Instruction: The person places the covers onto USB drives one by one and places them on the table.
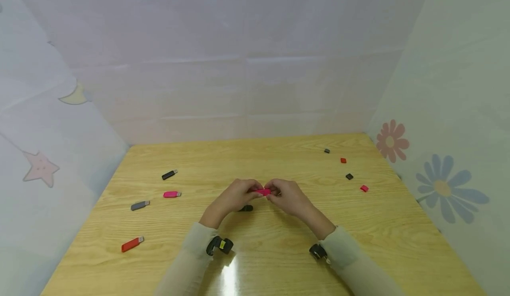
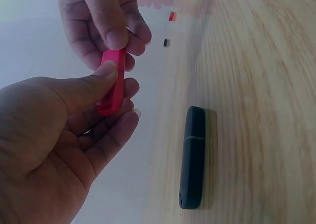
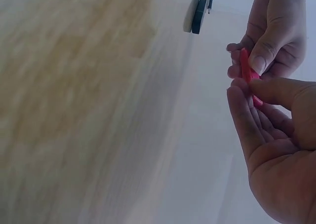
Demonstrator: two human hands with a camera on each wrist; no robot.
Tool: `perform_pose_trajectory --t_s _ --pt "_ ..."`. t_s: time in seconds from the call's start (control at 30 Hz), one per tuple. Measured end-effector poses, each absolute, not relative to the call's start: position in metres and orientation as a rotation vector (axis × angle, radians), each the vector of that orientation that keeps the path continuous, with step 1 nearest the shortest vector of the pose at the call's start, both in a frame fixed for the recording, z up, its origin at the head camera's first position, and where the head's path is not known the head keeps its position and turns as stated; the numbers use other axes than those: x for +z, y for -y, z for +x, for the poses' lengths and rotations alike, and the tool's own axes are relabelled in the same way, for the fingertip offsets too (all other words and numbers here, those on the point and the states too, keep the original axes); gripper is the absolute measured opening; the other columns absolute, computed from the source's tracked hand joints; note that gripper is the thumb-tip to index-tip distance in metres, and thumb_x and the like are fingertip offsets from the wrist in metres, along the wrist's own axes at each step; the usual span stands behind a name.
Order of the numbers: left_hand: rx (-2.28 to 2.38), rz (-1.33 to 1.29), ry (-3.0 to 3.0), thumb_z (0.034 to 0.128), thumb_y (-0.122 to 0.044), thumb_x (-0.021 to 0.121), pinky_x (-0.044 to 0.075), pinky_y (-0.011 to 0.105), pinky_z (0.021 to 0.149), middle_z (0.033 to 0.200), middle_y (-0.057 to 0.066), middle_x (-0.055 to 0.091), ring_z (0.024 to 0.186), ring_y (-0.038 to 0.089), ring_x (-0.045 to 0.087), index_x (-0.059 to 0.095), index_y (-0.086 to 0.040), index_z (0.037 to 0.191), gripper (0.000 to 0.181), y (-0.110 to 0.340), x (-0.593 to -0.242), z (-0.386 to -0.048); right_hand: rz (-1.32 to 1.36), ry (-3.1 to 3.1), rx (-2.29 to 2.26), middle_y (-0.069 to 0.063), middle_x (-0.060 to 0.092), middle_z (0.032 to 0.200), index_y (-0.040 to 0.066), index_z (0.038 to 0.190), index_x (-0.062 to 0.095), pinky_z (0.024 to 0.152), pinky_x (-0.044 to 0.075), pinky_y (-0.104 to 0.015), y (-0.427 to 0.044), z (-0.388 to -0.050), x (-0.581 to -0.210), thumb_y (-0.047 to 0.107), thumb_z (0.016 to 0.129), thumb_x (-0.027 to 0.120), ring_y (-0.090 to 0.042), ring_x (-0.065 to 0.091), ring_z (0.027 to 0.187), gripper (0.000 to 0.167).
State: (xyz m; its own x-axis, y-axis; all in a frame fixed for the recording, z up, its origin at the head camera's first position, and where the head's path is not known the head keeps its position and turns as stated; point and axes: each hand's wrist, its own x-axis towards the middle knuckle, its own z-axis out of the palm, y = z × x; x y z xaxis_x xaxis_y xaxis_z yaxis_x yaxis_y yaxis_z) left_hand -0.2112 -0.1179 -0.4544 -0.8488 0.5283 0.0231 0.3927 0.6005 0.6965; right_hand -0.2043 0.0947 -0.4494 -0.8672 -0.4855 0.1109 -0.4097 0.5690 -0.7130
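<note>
Between both hands is a pink USB stick (image 1: 263, 192), held above the table. My left hand (image 1: 236, 196) pinches its near end between thumb and fingers, as the left wrist view shows. On the other end, the thumb and fingertips of my right hand (image 1: 291, 197) grip it, covering that end, so I cannot tell whether a cap sits there. Below the left hand lies a black USB stick (image 2: 192, 160), with a seam across its body; the hand partly hides it in the head view.
On the left lie uncapped USB sticks: black (image 1: 169, 174), pink (image 1: 171, 194), grey (image 1: 139, 205) and red (image 1: 131, 244). Loose caps are at the right: grey (image 1: 327, 151), red (image 1: 343, 160), black (image 1: 349, 176) and pink (image 1: 364, 188). Printed sheets stand behind the wooden table (image 1: 279, 260).
</note>
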Motion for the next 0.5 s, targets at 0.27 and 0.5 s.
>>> perform_pose_trajectory --t_s 0.27,0.5 --pt "1.068 0.764 -2.654 0.1011 -0.02 0.065 0.055 0.03 0.079 0.104 0.006 0.074 0.092 0.019 0.07 0.069 -0.008 0.118 0.022 0.12 -0.456 -0.214 -0.802 -2.772 -1.06 -0.003 0.072 0.099 0.006 0.106 0.071 0.075 0.057 -0.027 -0.09 -0.21 -0.45 0.001 0.092 0.072 -0.012 0.067 0.085 0.016" --pt "0.962 0.671 -2.726 0.0953 -0.015 0.073 0.054 0.029 0.074 0.097 0.0 0.069 0.08 0.01 0.061 0.066 -0.008 0.113 0.02 0.122 -0.457 -0.215 -0.742 -2.767 -0.984 -0.001 0.072 0.092 0.006 0.103 0.073 0.075 0.057 -0.03 -0.081 -0.22 -0.453 0.005 0.091 0.074 -0.012 0.066 0.082 0.013"
